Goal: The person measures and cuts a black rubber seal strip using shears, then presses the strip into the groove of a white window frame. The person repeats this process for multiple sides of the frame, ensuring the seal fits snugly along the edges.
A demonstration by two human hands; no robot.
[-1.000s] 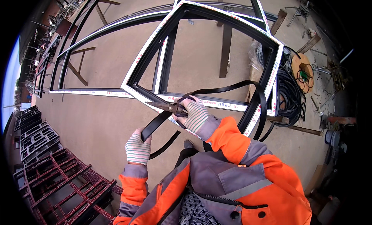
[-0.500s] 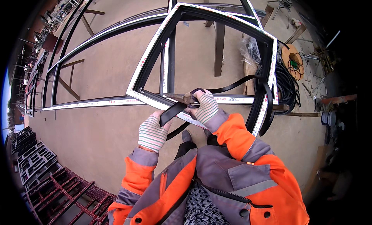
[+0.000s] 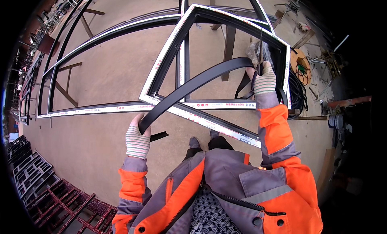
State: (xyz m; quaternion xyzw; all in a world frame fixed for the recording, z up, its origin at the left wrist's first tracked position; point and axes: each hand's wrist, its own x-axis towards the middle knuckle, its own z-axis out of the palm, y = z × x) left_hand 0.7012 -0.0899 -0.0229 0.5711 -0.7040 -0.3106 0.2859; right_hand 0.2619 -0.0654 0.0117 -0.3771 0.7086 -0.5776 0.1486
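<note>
A flat black rubber strip (image 3: 193,81) arches between my two hands, over the smaller frame. My left hand (image 3: 138,138), in a striped glove, is closed around its near end, and a short tail pokes out beside the wrist. At the other end my right hand (image 3: 266,79), gloved alike, grips the strip along with what looks like a pair of scissors (image 3: 261,46), blades pointing away from me. More strip loops beneath that hand. Under both hands lies a five-sided black frame (image 3: 163,65) with white protective film, resting on a larger frame (image 3: 100,110).
Coiled black strip (image 3: 297,95) and a round wooden reel end (image 3: 300,67) lie on the right. Clear plastic wrapping (image 3: 254,52) shows through the smaller frame. Dark red metal racks (image 3: 76,206) and white-edged frames (image 3: 34,171) stand at lower left. Wooden supports (image 3: 229,52) sit under the frames.
My hands have moved apart, the left a little left and the right up and to the right. The strip now stretches in a long arch between them, and the blades point away from me.
</note>
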